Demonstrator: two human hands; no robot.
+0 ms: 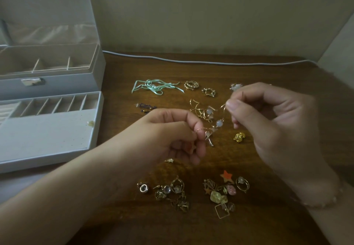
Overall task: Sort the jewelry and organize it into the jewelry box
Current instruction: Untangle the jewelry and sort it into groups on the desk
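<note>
The right hand [272,122] pinches a gold wire earring [220,116] hung with pale beads, while the left hand [172,135] pinches its lower dangle. Both are raised over the bench [277,76], wrists angled inward. Judging by this, they are untangling a pair. Next comes gentle separation, then a carry left to the jewelry box [49,129], whose compartments stand open, while loose pieces lie scattered on the bench.
</note>
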